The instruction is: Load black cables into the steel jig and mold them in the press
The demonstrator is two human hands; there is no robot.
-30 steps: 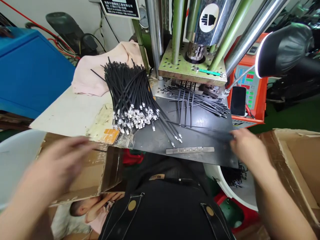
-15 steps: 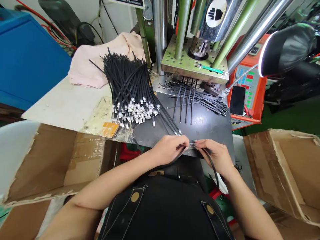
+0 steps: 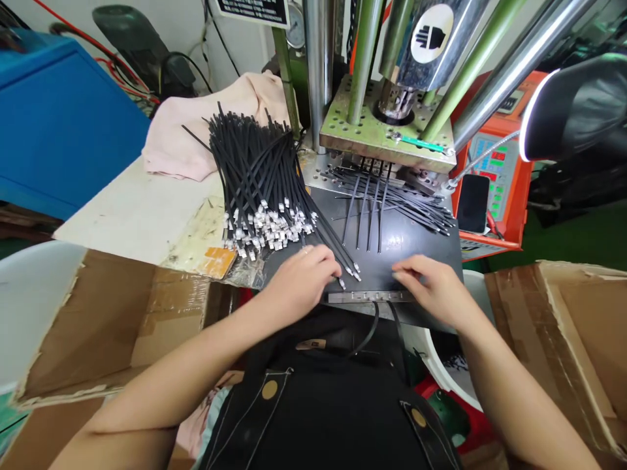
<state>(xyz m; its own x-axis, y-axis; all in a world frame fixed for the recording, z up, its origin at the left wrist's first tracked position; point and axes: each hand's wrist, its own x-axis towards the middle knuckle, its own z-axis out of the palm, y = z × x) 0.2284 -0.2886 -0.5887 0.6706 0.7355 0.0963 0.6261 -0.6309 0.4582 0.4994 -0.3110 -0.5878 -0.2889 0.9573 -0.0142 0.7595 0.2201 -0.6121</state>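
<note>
My left hand (image 3: 309, 277), fingers curled, is closed on a black cable whose silvery-white connector end (image 3: 341, 283) shows just beyond the fingertips. My right hand (image 3: 431, 284) hovers over the right side of the dark metal plate (image 3: 304, 261), thumb and forefinger slightly apart with nothing visible between them. Between the hands, along the plate's front edge, lies a slotted metal bar (image 3: 365, 297). Two black cables (image 3: 375, 323) hang down from it toward my lap. A thick bundle of black cables (image 3: 255, 156) with white connectors (image 3: 274, 225) rests to the left, a few ends reaching toward my left hand.
A press with a green-edged plate (image 3: 343, 130) stands ahead, several thin black strips (image 3: 416, 199) beneath it. Right of it are a phone (image 3: 473, 202), an orange control box (image 3: 522, 189) and a lamp (image 3: 568, 117). Cardboard boxes (image 3: 171, 326) flank me; a pink cloth (image 3: 181, 130) lies behind the bundle.
Both hands have let go of the pieces they held together at the plate's front edge. The left hand moved left to the cable ends; the right drew slightly away, uncovering the slotted bar.
</note>
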